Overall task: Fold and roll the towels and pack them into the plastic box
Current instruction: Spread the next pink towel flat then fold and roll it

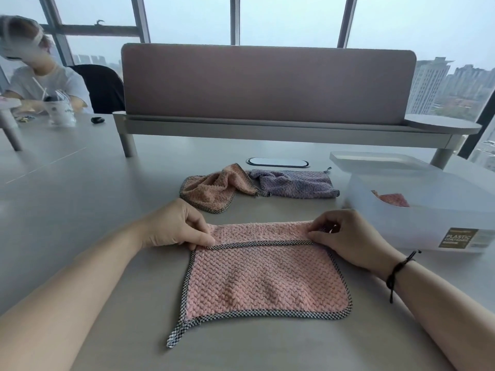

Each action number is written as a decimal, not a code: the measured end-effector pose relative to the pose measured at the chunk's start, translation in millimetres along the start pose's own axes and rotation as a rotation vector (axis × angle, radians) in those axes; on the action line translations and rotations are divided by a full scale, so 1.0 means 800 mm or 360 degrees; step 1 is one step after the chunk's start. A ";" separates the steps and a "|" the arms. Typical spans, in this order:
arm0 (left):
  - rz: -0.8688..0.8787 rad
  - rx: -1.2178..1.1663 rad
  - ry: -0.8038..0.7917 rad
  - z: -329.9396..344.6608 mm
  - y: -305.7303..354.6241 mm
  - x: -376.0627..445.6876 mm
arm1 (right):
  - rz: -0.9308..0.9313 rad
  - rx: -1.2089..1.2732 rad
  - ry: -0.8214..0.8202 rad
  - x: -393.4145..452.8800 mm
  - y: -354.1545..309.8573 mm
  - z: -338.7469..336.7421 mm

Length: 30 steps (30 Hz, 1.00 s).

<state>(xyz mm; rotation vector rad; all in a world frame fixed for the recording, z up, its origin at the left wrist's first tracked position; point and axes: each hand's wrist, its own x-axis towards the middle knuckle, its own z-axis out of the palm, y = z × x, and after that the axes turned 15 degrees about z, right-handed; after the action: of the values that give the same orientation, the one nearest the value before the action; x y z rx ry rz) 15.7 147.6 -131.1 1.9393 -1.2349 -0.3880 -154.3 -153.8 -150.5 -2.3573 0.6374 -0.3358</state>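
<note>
Softness and lightness are to be expected of the pink waffle-textured towel with checked black-and-white trim (265,279), so it is best taken at the corners of the folded flap, where the trim gives firmer purchase. It lies flat on the grey table (80,210), its far edge folded toward the person. The flap's left corner is pinched by the left hand (174,226), the right corner by the right hand (348,236). The translucent plastic box (417,210) stands just beside, to the right.

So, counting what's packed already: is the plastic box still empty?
No, a pink rolled towel already shows inside the plastic box through the cut-out in its wall.
</note>
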 end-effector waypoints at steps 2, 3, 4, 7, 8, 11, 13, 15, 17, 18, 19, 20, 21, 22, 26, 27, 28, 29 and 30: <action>0.0011 0.0056 0.0010 0.001 -0.003 0.001 | -0.0007 -0.0034 0.0014 0.000 0.001 0.002; 0.0015 0.0070 0.0020 0.002 -0.004 0.001 | -0.0009 -0.0049 0.0027 0.000 0.001 0.003; 0.0017 0.0075 0.0028 0.002 -0.004 0.002 | -0.0010 -0.0063 0.0046 0.000 0.001 0.003; 0.0032 0.0132 0.0069 0.005 -0.001 0.002 | -0.0010 -0.0114 0.0124 -0.005 -0.002 0.003; 0.0045 0.0185 0.0103 0.007 0.001 0.002 | -0.0010 -0.0157 0.0150 -0.007 -0.005 0.002; 0.0045 0.0580 0.0322 0.013 0.004 0.004 | -0.0014 -0.0355 0.0302 -0.017 -0.015 0.002; 0.0032 0.1021 0.0586 0.021 0.011 0.006 | -0.0058 -0.0423 0.0490 -0.024 -0.024 0.004; 0.0199 0.1159 0.0826 0.033 0.021 0.009 | -0.0278 -0.0382 0.0647 -0.033 -0.033 0.009; 0.0449 0.1093 0.0801 0.048 0.032 0.012 | -0.0576 -0.0394 0.0597 -0.041 -0.045 0.018; 0.0515 0.1062 0.0618 0.056 0.035 0.014 | -0.0658 -0.0453 0.0459 -0.043 -0.050 0.025; 0.0518 0.1042 0.0335 0.066 0.036 0.017 | -0.0673 -0.0540 0.0267 -0.046 -0.054 0.033; 0.0477 0.1052 0.0022 0.075 0.038 0.020 | -0.0641 -0.0631 0.0057 -0.047 -0.057 0.041; 0.0414 0.1103 -0.0250 0.084 0.038 0.022 | -0.0587 -0.0705 -0.0134 -0.048 -0.059 0.047; 0.0345 0.1156 -0.0435 0.091 0.037 0.024 | -0.0523 -0.0770 -0.0279 -0.046 -0.059 0.051; 0.0187 0.1148 -0.0563 0.090 0.038 0.025 | -0.0383 -0.0895 -0.0450 -0.042 -0.055 0.047; 0.0155 0.1133 -0.0582 0.087 0.036 0.024 | -0.0374 -0.0915 -0.0470 -0.042 -0.054 0.045; 0.0138 0.1119 -0.0591 0.085 0.036 0.023 | -0.0369 -0.0933 -0.0489 -0.042 -0.054 0.043; 0.0129 0.1106 -0.0594 0.082 0.035 0.023 | -0.0367 -0.0949 -0.0503 -0.041 -0.053 0.041; 0.0129 0.1097 -0.0597 0.080 0.033 0.022 | -0.0369 -0.0965 -0.0515 -0.039 -0.051 0.039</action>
<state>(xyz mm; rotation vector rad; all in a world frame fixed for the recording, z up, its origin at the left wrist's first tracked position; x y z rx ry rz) -32.1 97.9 -149.8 2.4470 -1.8653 -0.3156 -154.1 -93.3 -148.9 -2.9842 0.3358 0.1729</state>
